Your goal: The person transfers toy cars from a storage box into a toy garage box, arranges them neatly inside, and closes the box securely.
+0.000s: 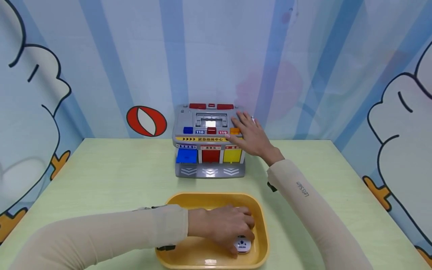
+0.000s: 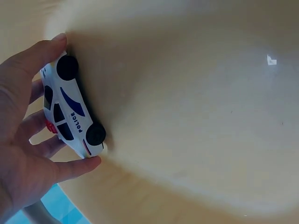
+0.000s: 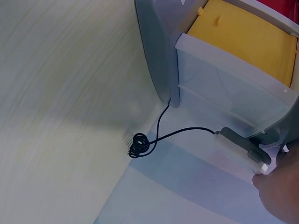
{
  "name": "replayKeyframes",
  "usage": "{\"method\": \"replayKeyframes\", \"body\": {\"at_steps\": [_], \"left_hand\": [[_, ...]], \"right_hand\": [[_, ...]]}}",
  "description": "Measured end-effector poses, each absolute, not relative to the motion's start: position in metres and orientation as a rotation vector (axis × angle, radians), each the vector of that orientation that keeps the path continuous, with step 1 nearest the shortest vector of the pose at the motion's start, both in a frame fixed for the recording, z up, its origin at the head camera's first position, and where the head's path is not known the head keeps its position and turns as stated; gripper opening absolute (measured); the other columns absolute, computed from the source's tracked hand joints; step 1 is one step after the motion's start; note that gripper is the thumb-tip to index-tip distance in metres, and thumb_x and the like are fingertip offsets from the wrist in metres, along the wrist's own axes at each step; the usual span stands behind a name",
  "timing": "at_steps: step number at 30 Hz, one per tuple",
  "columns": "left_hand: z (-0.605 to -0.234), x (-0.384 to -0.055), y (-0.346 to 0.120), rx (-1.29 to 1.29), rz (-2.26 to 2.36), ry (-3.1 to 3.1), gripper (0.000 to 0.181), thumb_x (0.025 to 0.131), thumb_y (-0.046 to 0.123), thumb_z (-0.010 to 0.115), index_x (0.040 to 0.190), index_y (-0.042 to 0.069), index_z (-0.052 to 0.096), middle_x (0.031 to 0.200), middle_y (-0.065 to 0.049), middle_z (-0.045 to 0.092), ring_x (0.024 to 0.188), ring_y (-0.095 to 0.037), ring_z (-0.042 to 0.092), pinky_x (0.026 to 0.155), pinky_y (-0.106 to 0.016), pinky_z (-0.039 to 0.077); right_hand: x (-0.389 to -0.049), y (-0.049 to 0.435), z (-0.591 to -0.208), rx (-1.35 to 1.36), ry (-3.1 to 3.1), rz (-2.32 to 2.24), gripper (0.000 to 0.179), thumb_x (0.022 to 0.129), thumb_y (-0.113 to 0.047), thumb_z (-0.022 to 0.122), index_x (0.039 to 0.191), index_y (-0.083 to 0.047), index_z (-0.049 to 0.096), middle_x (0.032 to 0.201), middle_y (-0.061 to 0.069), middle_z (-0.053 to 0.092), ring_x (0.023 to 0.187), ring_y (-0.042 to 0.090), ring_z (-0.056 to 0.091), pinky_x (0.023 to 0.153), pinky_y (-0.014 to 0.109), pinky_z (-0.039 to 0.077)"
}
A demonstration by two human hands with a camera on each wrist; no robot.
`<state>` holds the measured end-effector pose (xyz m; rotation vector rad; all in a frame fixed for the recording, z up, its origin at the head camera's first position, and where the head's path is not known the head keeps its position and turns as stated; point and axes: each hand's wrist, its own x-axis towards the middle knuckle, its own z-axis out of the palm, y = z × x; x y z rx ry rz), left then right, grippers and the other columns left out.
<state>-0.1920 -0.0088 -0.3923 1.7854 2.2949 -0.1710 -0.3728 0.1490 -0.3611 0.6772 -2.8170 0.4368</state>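
Observation:
My left hand (image 1: pixel 229 225) reaches into the yellow tray (image 1: pixel 261 225) and holds a white toy police car (image 1: pixel 242 244). In the left wrist view the thumb is at one end of the toy police car (image 2: pixel 70 107) and the little finger at the other, its wheels toward the tray floor. On the right end of the grey toy emergency station's (image 1: pixel 210 172) roof rests my right hand (image 1: pixel 251 137), fingers spread and fairly straight. The blue door (image 1: pixel 186 156) at its left tilts outward; the red door (image 1: pixel 210 156) and yellow door (image 1: pixel 232 155) hang down.
Behind the tray, the station stands at the table's back edge against a striped backdrop (image 1: pixel 216 56). A coiled black cord (image 3: pixel 139 145) runs beside the station to a grey-and-white handset (image 3: pixel 243 149) on its side. Pale green tabletop (image 1: pixel 128 176) extends to both sides.

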Motion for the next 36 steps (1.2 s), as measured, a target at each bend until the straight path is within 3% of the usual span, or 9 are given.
{"method": "replayKeyframes", "body": {"at_steps": [7,14,22,36], "left_hand": [[-0.391,-0.190,-0.009,1.765,-0.168,2.278,0.042,0.082,0.049,0.079,0.121,0.034,0.071,0.118,0.013,0.062,0.111,-0.008,0.047,0.085,-0.027,0.048],[-0.379,-0.190,-0.018,1.748,-0.172,2.292,0.043,0.080,0.048,0.080,0.119,0.033,0.071,0.113,0.013,0.061,0.106,-0.007,0.046,0.075,-0.022,0.040],[-0.365,-0.195,-0.030,1.756,-0.083,2.305,0.043,0.084,0.044,0.077,0.124,0.030,0.070,0.123,0.009,0.063,0.121,-0.014,0.048,0.093,-0.033,0.049],[-0.334,-0.186,-0.046,1.828,-0.109,2.429,0.046,0.088,0.048,0.069,0.132,0.034,0.065,0.138,0.007,0.060,0.136,-0.020,0.043,0.104,-0.044,0.048]], "right_hand": [[-0.373,0.150,-0.361,0.675,-2.825,0.434,0.082,0.095,-0.066,0.040,0.160,-0.019,0.025,0.170,0.006,0.010,0.158,0.030,0.003,0.125,0.060,0.006],[-0.373,0.150,-0.362,0.674,-2.831,0.441,0.083,0.095,-0.067,0.039,0.160,-0.018,0.025,0.170,0.007,0.009,0.158,0.030,0.002,0.125,0.060,0.005],[-0.374,0.150,-0.362,0.686,-2.819,0.449,0.081,0.096,-0.066,0.039,0.160,-0.019,0.025,0.170,0.006,0.009,0.158,0.029,0.002,0.125,0.059,0.006],[-0.373,0.150,-0.361,0.683,-2.812,0.430,0.082,0.095,-0.066,0.040,0.160,-0.017,0.025,0.170,0.007,0.010,0.158,0.031,0.003,0.125,0.061,0.006]]}}
